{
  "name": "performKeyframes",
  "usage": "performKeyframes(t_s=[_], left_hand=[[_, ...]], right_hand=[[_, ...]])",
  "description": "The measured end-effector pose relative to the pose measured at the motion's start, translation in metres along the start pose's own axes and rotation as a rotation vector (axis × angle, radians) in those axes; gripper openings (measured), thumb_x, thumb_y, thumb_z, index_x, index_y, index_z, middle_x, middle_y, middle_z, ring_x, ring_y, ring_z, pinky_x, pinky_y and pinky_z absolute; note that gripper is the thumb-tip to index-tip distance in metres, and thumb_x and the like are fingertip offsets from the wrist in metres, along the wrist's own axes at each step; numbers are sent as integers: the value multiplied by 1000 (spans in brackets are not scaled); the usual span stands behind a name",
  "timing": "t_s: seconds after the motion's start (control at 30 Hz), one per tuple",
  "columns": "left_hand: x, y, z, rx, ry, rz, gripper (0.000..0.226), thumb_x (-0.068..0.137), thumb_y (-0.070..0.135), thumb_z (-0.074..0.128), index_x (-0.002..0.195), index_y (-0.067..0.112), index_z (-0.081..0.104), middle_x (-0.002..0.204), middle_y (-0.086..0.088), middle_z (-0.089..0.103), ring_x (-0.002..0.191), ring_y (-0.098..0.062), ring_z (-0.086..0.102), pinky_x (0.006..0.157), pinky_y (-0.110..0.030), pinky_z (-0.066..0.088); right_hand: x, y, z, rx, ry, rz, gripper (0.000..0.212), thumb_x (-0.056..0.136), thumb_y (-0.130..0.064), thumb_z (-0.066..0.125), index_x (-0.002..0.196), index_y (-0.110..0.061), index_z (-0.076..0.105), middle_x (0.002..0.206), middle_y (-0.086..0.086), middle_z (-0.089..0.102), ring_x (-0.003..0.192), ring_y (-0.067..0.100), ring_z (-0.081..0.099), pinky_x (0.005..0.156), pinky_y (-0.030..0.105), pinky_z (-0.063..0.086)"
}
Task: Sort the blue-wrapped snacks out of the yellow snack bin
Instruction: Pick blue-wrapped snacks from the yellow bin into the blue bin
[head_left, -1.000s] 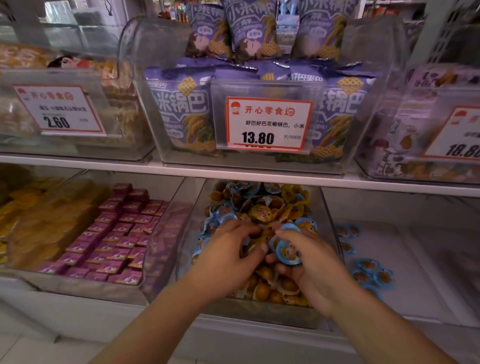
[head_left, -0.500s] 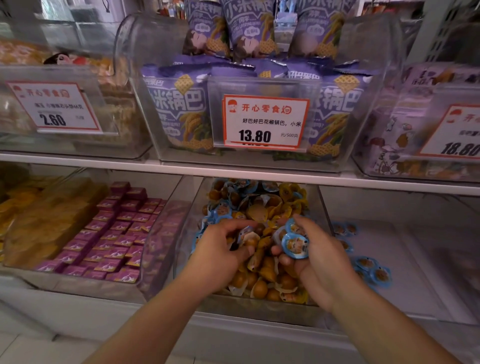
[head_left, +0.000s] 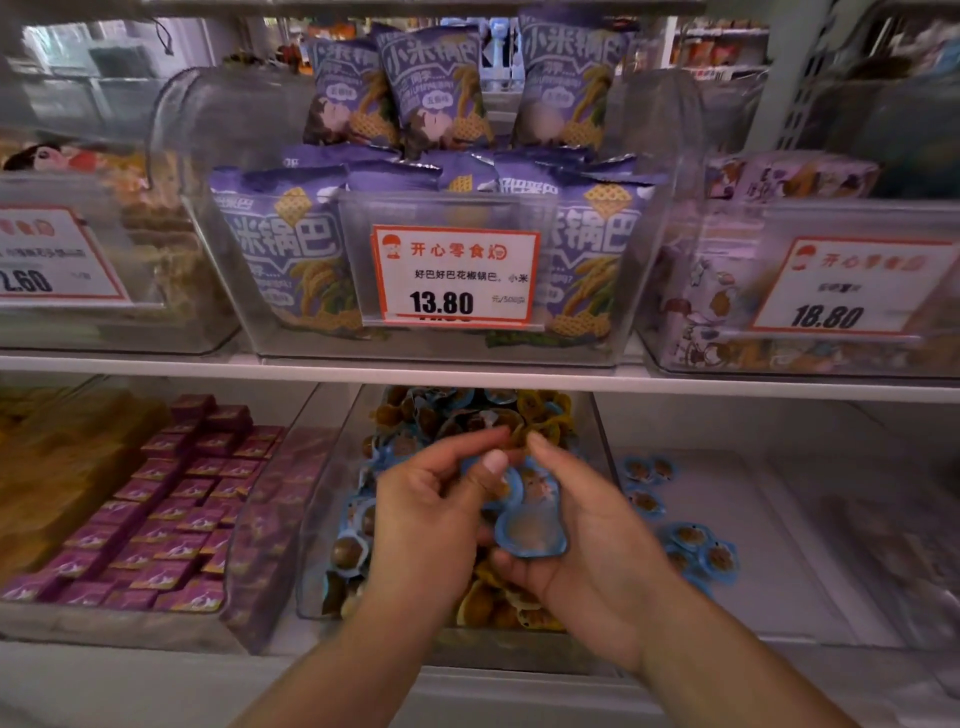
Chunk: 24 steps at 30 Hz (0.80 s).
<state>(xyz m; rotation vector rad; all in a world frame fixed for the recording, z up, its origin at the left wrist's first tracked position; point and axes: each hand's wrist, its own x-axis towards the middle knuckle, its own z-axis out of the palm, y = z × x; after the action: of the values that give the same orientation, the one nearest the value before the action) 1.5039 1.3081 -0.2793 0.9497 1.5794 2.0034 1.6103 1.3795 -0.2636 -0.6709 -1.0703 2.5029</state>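
Note:
A clear bin (head_left: 605, 457) on the lower shelf holds a mix of yellow-wrapped snacks (head_left: 540, 410) and blue-wrapped snacks (head_left: 358, 514). Both hands are over its middle. My right hand (head_left: 587, 535) cups a small stack of blue-wrapped snacks (head_left: 530, 535) in curled fingers. My left hand (head_left: 431, 514) pinches one blue-wrapped snack (head_left: 498, 499) at the top of that stack with thumb and fingers. To the right of the bin, several blue-wrapped snacks (head_left: 696, 551) lie on the white shelf floor (head_left: 769, 519).
A bin of purple-wrapped squares (head_left: 166, 509) stands left of the snack bin. The upper shelf (head_left: 467, 371) carries clear bins of purple bags (head_left: 291, 260) with price tags (head_left: 457, 275). Its edge hangs just above the hands.
Both hands have lifted a little out of the bin and drawn together. The right hand holds more blue snacks than before, and the left hand now pinches one against them.

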Motion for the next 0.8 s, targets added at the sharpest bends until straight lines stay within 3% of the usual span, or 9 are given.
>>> performKeyframes(t_s=[0.13, 0.23, 0.33, 0.47, 0.57, 0.67, 0.73, 0.8], left_hand=[[-5, -5, 8, 298, -99, 131, 28, 99, 28, 53, 122, 37, 65, 116, 9, 70, 110, 0, 63, 93, -23, 52], [-6, -10, 9, 375, -116, 225, 29, 102, 40, 42, 129, 43, 54, 122, 16, 64, 113, 5, 58, 91, -12, 45], [0, -17, 0, 468, -105, 276, 33, 102, 38, 42, 129, 33, 59, 122, 19, 65, 114, 6, 58, 90, -8, 43], [14, -30, -18, 803, -165, 296, 27, 101, 20, 51, 124, 23, 65, 123, 5, 61, 118, -13, 56, 99, -29, 44], [17, -39, -26, 1051, -344, 334, 32, 99, 27, 52, 128, 22, 64, 135, 2, 59, 131, -22, 49, 109, -42, 39], [16, -39, -29, 1085, -439, 308, 41, 98, 42, 48, 137, 30, 57, 144, 9, 51, 141, -14, 37, 116, -40, 31], [15, -35, -29, 1061, -449, 300, 45, 96, 47, 44, 137, 33, 56, 145, 12, 49, 143, -10, 35, 117, -41, 30], [13, -28, -31, 1032, -433, 320, 42, 96, 45, 45, 134, 33, 57, 142, 14, 50, 141, -10, 37, 116, -41, 32]], right_hand=[[-5, 0, -5, -43, 100, -86, 36, 82, -29, 75, 113, -10, 72, 96, 9, 74, 70, 16, 68, 56, 24, 54], [-10, -12, -14, -18, 156, -176, 28, 86, -16, 71, 110, -2, 69, 86, 12, 73, 61, 16, 67, 46, 21, 48], [-17, -33, -33, -44, 214, -234, 12, 89, -11, 67, 98, -4, 71, 82, 17, 72, 60, 21, 68, 41, 21, 44], [-26, -59, -67, -131, 370, -218, 13, 91, -3, 61, 102, -3, 69, 77, 18, 74, 60, 24, 72, 41, 19, 48], [-26, -72, -98, -201, 484, -232, 18, 93, -5, 60, 107, 2, 68, 95, 22, 73, 80, 34, 74, 50, 27, 56], [-21, -76, -130, -485, 568, -177, 24, 96, -19, 60, 115, -7, 69, 113, 12, 73, 111, 32, 65, 81, 41, 54], [-19, -75, -143, -662, 609, -126, 24, 98, -29, 57, 112, -16, 71, 112, 1, 74, 108, 21, 64, 86, 40, 46], [-15, -77, -148, -763, 680, -206, 20, 98, -28, 56, 102, -18, 73, 105, -1, 75, 96, 13, 65, 77, 31, 46]])
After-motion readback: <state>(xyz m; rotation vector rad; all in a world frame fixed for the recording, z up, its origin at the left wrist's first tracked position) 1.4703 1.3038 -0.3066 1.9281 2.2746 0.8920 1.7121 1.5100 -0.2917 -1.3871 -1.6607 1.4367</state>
